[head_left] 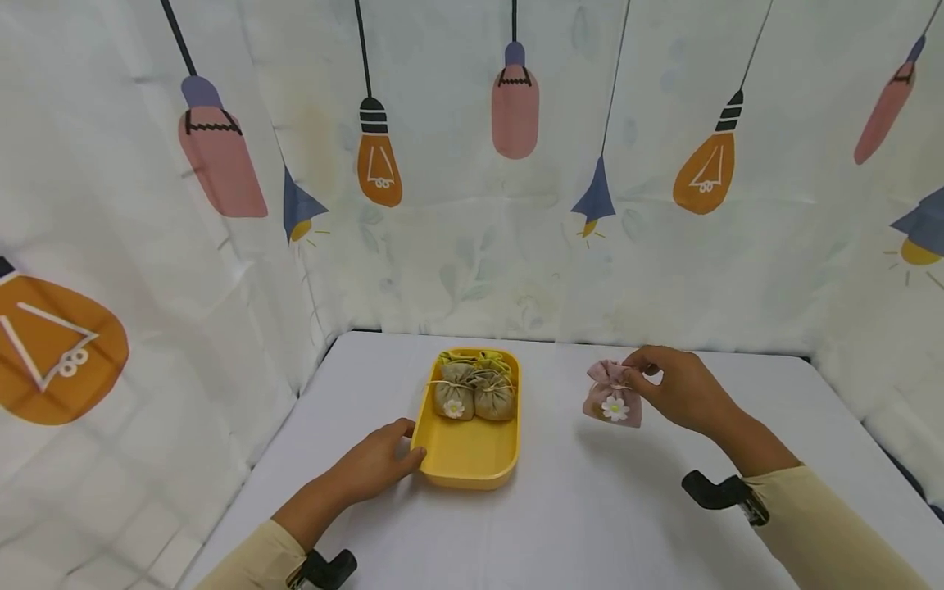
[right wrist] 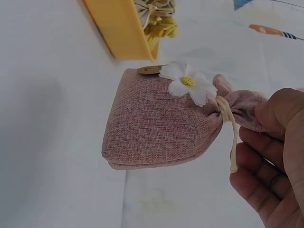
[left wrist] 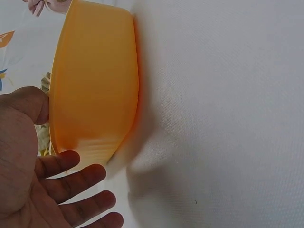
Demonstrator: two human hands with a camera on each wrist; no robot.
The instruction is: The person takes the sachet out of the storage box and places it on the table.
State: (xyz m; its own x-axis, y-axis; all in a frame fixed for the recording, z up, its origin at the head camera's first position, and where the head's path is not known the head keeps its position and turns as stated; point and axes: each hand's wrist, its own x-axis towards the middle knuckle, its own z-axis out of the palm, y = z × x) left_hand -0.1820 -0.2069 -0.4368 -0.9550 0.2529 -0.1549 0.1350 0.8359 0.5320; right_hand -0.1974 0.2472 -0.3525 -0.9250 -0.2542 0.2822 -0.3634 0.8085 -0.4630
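My right hand (head_left: 682,392) pinches a pink drawstring pouch (head_left: 606,393) by its gathered neck, holding it up over the table. A white flower with a yellow centre (right wrist: 188,80) decorates the pouch, and a cream cord ties the neck. With thumb and forefinger, my left hand (head_left: 376,460) grips the left rim of a yellow plastic tray (head_left: 472,455), its other fingers spread beside the wall. Two grey-beige drawstring pouches (head_left: 494,400) lie side by side in the tray, one with a white flower. Yellow-green pouches (head_left: 494,360) show behind them, partly hidden.
A white-covered table (head_left: 560,524) bears the tray left of its middle. Behind and beside it hang pale curtains (head_left: 457,270) printed with lamps and light bulbs. Black wrist mounts (head_left: 726,492) stick out from both sleeves.
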